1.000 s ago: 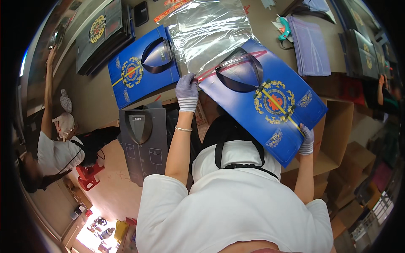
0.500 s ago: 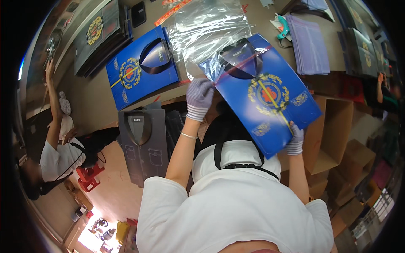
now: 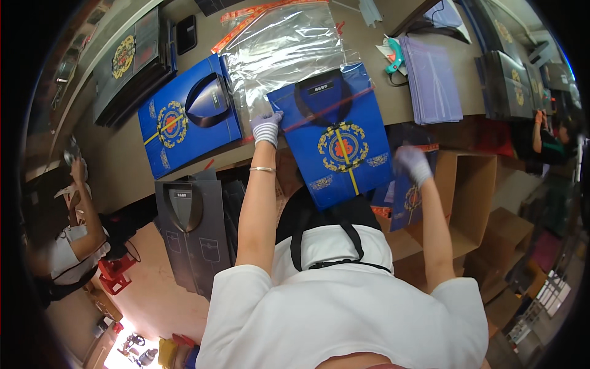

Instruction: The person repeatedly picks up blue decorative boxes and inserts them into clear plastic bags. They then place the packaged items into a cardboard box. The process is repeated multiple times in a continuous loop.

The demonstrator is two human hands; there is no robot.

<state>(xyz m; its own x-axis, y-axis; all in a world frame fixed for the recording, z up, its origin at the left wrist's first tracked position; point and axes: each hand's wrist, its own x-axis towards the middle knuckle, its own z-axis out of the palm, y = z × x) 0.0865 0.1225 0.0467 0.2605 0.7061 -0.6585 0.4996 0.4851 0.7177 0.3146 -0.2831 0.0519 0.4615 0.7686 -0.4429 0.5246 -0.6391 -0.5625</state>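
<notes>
Head view: left hand (image 3: 267, 129), in a striped glove, fingers closed on the upper left edge of a blue paper bag (image 3: 353, 138). Bag lies tilted, far end over the worktable (image 3: 362, 46) edge, near end above the lap; clear film with a red strip (image 3: 326, 107) crosses it below the handle opening. Right hand (image 3: 415, 163), well apart from the left, is blurred at the top of a second, film-covered bag (image 3: 409, 200), just right of the first and in front of an open carton (image 3: 476, 187); whether the fingers grip it, cannot tell. To the left on the table, another blue bag (image 3: 190, 117), without visible film; between and beyond, loose clear sleeves (image 3: 276, 55). Far right, teal glue gun (image 3: 395, 56) and purple stack (image 3: 433, 80). Step in hand, judged: handling bags in their film, left hand steadying one while the right attends to its neighbour. Next move would seem to call for a firm left hold, the right hand clear of the second bag, and the film kept flat around the handle.
</notes>
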